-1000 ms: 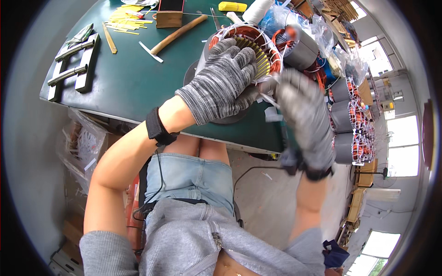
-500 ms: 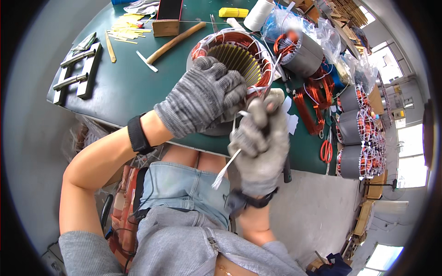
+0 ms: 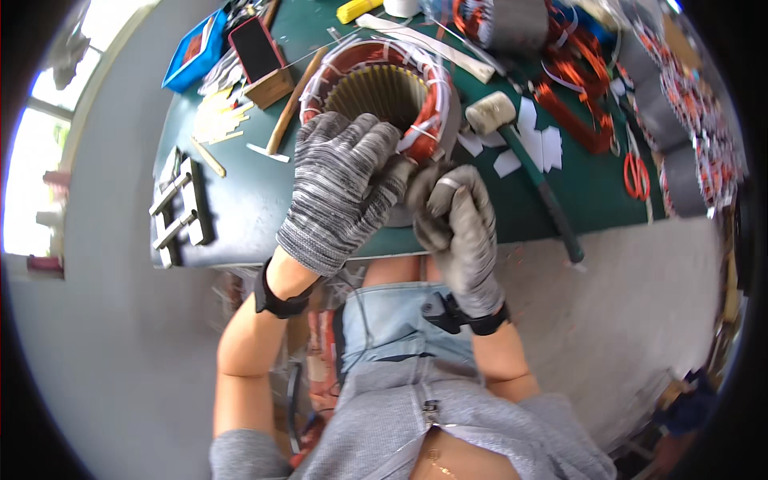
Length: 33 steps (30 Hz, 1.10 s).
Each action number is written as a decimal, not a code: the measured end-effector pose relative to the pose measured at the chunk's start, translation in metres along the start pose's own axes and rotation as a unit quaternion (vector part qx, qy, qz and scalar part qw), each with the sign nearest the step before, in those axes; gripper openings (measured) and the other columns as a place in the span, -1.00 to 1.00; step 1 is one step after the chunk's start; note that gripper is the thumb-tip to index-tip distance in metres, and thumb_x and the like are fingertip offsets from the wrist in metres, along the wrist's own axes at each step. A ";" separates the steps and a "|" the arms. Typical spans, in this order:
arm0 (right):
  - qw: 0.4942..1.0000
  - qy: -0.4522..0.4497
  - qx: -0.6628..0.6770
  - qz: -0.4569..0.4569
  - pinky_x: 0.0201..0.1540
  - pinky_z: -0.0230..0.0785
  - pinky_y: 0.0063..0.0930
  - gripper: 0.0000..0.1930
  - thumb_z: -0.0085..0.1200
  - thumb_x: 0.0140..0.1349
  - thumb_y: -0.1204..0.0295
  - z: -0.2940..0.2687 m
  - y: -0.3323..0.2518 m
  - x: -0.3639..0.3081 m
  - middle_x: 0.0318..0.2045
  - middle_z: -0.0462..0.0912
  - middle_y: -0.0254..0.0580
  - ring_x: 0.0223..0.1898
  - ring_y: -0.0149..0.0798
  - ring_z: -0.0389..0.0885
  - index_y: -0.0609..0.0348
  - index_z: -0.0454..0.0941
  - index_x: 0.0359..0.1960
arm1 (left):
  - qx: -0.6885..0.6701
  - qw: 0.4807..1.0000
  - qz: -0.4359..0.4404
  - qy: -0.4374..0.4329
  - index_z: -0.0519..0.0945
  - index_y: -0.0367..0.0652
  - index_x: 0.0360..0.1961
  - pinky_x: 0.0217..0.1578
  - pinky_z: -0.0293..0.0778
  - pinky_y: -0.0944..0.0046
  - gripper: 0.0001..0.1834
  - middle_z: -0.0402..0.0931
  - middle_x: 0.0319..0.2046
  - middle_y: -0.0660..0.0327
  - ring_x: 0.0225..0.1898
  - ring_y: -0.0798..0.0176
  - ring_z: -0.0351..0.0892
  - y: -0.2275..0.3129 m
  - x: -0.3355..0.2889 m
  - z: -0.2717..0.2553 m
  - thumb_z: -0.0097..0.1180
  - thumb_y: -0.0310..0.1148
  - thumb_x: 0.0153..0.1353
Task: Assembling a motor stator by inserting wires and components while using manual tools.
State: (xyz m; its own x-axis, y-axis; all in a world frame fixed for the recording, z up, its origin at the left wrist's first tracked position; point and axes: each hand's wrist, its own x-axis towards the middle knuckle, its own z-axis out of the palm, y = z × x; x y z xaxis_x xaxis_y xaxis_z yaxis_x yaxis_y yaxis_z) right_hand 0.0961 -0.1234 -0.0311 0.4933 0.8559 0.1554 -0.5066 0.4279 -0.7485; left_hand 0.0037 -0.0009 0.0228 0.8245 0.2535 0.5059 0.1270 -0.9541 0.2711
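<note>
A motor stator [image 3: 378, 92] stands upright near the table's front edge, its copper end winding bound with white cord and yellow liners lining the bore. My left hand [image 3: 340, 188], in a grey knit glove, grips its near rim, fingers bent over the winding. Close beside it, at the stator's near right side, my right hand [image 3: 460, 228] is closed in a stained glove. A short white piece of cord [image 3: 451, 183] shows at its fingers; the rest of the cord is hidden. Blur hides the fingertips of the right hand.
A white-headed mallet [image 3: 490, 113] lies right of the stator among white paper pieces [image 3: 550, 148]. Red-handled scissors [image 3: 636, 174] and copper coils [image 3: 580, 120] are further right. To the left lie a hammer [image 3: 286, 120], a metal fixture [image 3: 182, 210] and a phone [image 3: 257, 50].
The view has swung, so the table and stator sit differently in the picture. My right hand has drawn in against the stator's near side, and the cord's loose end no longer shows.
</note>
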 end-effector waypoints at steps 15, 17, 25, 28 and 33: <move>0.972 0.224 -0.053 0.042 -0.66 -0.01 -0.73 -0.70 -0.17 0.37 0.22 -0.081 -0.049 -0.073 -0.68 0.23 -0.56 -0.71 -0.66 0.13 0.19 0.49 -0.14 | 0.009 0.998 0.034 0.046 0.51 -0.22 -0.36 -0.21 0.23 0.08 -0.83 0.41 -0.48 0.16 -0.36 0.05 0.34 -0.002 0.004 0.001 0.16 -0.44 -0.03; 0.919 0.158 -0.361 -0.016 -0.64 0.17 -0.62 -0.79 -0.11 0.33 0.33 -0.080 -0.057 -0.058 -0.68 0.32 -0.46 -0.69 -0.54 0.32 0.12 0.50 -0.13 | 0.002 0.999 0.024 0.042 0.52 -0.23 -0.34 -0.21 0.25 0.10 -0.81 0.41 -0.47 0.16 -0.36 0.06 0.34 -0.005 0.003 0.000 0.17 -0.44 -0.03; 0.419 -0.117 -0.780 -0.450 -0.40 0.53 -0.50 -0.80 0.05 0.11 0.41 -0.027 -0.071 0.077 -0.39 0.56 -0.42 -0.39 -0.31 0.64 -0.13 0.51 -0.20 | -0.026 0.998 0.045 0.027 0.53 -0.26 -0.31 -0.13 0.21 0.12 -0.78 0.40 -0.46 0.15 -0.29 0.06 0.34 -0.013 0.004 -0.002 0.17 -0.43 -0.01; 0.326 -0.195 -0.796 -0.471 -0.37 0.54 -0.53 -0.81 0.03 0.15 0.39 -0.028 -0.088 0.086 -0.36 0.57 -0.41 -0.37 -0.31 0.65 -0.15 0.52 -0.18 | -0.038 0.999 0.031 0.014 0.53 -0.27 -0.31 -0.14 0.21 0.11 -0.78 0.39 -0.47 0.15 -0.29 0.07 0.34 -0.012 0.005 0.001 0.16 -0.42 -0.01; 0.364 -0.246 -0.744 -0.503 -0.42 0.54 -0.52 -0.79 0.08 0.12 0.36 -0.025 -0.072 0.094 -0.42 0.56 -0.39 -0.39 -0.34 0.63 -0.15 0.52 -0.18 | -0.034 0.999 0.028 0.009 0.52 -0.27 -0.30 -0.18 0.21 0.13 -0.79 0.39 -0.47 0.16 -0.32 0.10 0.33 -0.013 0.000 -0.006 0.15 -0.42 0.01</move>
State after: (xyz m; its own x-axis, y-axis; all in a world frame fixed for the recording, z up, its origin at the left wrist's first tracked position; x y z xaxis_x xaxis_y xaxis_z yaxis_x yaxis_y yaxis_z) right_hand 0.1968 -0.0812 0.0213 -0.4719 0.5895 0.6556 0.8806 0.2790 0.3830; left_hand -0.0013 0.0126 0.0240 0.8193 0.2031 0.5362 0.0420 -0.9539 0.2970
